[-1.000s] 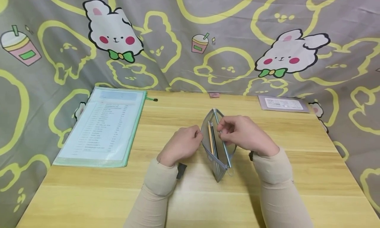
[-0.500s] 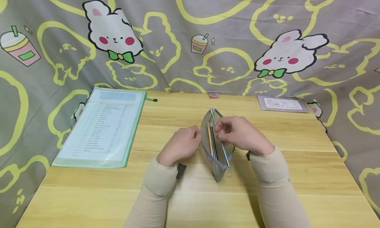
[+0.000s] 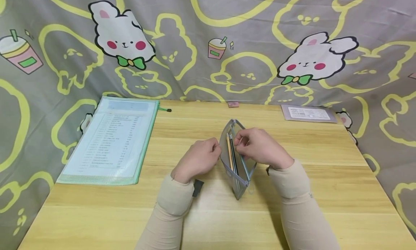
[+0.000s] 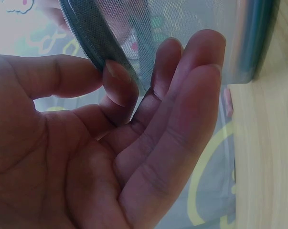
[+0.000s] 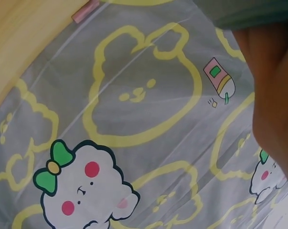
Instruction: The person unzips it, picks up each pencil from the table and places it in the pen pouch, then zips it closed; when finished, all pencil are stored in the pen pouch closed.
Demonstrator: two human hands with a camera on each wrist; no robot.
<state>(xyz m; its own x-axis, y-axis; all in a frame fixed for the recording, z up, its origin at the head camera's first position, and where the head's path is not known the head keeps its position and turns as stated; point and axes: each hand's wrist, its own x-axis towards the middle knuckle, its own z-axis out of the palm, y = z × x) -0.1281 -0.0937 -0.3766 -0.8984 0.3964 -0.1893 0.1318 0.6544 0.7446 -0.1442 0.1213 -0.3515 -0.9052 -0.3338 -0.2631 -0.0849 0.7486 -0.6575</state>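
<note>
A grey mesh zip pencil case [image 3: 238, 188] stands with its mouth wide apart at mid table. My left hand [image 3: 199, 158] pinches its left rim between thumb and forefinger; in the left wrist view the zipper edge [image 4: 86, 33] lies between those fingertips, the other fingers extended. Inside the case lean a yellow pencil [image 3: 230, 152] and a dark one [image 3: 234, 158]. A light blue pencil [image 3: 245, 168] slants along the right inner side, its upper part pinched by my right hand [image 3: 260, 147], which partly hides it. The right wrist view shows only part of that hand [image 5: 277, 90].
A green-edged document bag [image 3: 107, 141] holding a printed sheet lies at the left. Near the back edge are a small pink eraser [image 3: 233, 104] and a purple packet with a white label [image 3: 308, 113]. A patterned curtain [image 3: 182, 44] hangs behind the wooden table [image 3: 97, 214].
My right hand has shifted slightly left, and the light blue pencil has moved from above the rim down into the case. The left hand keeps its hold on the rim.
</note>
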